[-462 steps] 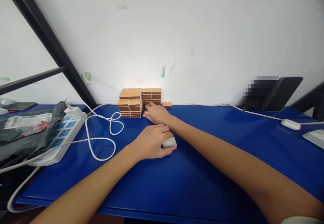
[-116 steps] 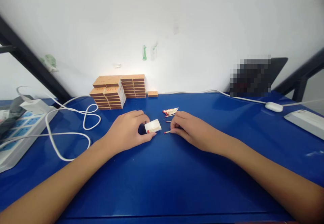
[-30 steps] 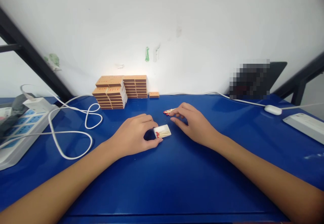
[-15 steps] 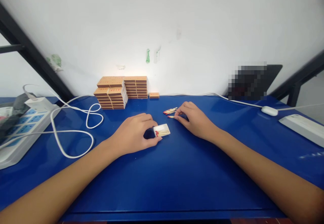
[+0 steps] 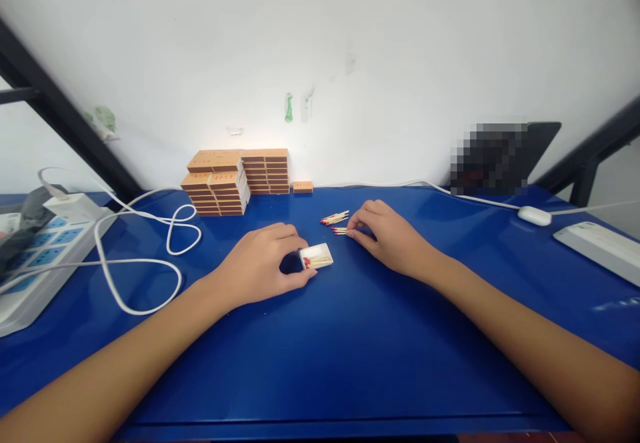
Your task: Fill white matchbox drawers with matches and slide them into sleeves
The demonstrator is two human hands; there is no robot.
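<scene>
My left hand (image 5: 270, 263) grips a small white matchbox tray (image 5: 323, 251) between thumb and fingers, holding it on the blue table. Several red-headed matches lie inside the tray along its near side. My right hand (image 5: 377, 233), to the right and a little farther off, is closed in a pinch on the pale ends of a few matches (image 5: 341, 231), their red heads pointing left. Just behind these, a small loose pile of matches (image 5: 334, 218) rests on the table (image 5: 320, 363).
Stacked matchboxes (image 5: 215, 193) stand against the wall at the back left, with a single matchbox (image 5: 303, 187) beside them. A white cable (image 5: 183, 276) loops near a power strip (image 5: 47, 263) on the left. A dark panel (image 5: 537, 156) and a white bar-shaped object (image 5: 600, 249) are at the right.
More matches now show at my right fingertips, which have drawn slightly away from the loose pile. My left hand still holds the tray. The whole view has shifted slightly.
</scene>
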